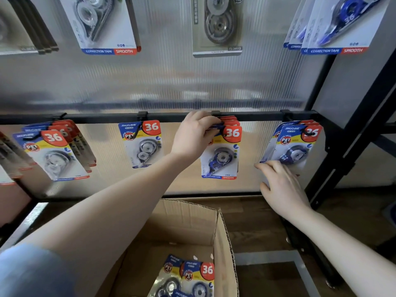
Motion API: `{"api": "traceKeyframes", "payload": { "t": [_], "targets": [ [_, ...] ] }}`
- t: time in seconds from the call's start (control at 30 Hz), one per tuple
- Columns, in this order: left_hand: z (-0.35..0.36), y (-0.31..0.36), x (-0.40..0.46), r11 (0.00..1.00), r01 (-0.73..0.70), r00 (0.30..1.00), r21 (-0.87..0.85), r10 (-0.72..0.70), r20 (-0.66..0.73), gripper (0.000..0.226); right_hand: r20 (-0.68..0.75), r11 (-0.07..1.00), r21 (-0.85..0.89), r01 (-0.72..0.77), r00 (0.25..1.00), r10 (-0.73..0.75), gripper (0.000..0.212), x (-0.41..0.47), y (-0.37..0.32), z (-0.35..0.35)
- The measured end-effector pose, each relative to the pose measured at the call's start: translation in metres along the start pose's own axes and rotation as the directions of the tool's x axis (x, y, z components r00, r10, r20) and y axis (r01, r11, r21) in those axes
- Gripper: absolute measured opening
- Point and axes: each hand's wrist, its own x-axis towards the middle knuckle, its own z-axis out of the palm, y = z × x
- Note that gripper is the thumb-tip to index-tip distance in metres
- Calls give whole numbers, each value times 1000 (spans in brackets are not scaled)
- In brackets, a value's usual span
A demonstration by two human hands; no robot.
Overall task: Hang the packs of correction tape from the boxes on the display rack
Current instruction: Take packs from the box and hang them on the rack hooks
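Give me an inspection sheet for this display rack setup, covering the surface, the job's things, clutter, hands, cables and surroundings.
Surface: black rail crosses a ribbed translucent panel; wood floor below.
Job's things: packs hang in groups along the rail; middle pack is at its hook; right packs hang stacked; more packs lie in the open box.
Clutter: nothing seen.
Hands: left hand grips the top of the middle pack; right hand, fingers straight, touches the lower edge of the right packs.
Cables: nothing seen.
Surroundings: an upper row of packs hangs above; black frame post at right.
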Motion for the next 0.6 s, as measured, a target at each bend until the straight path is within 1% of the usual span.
{"api": "traceKeyframes", "payload": {
  "t": [0.1, 0.23, 0.37, 0.53, 0.6],
  "targets": [
    [-16, -6, -24, 998, 19, 1000, 59, -18, -22, 30, 6, 1000, 14, -4, 1000, 4, 42, -1, -12, -1],
    [-42, -24, -75, 991, 19, 999, 133, -26, 48, 31, 13, 999, 25, 39, 999, -39, 39, -4, -36, 3],
    [-61, -52, -122, 980, 91, 987, 176, -112, 114, 32, 57, 997, 5, 78, 995, -78, 36, -7, -67, 15],
    [-74, -78, -171, 961, 203, 954, 188, -237, 182, 35, 117, 980, -35, 197, 975, -192, 40, -13, -108, 37],
    [-73, -85, -192, 955, 232, 938, 185, -270, 218, 36, 164, 967, -54, 249, 957, -238, 39, -19, -124, 48]
  ]
}}
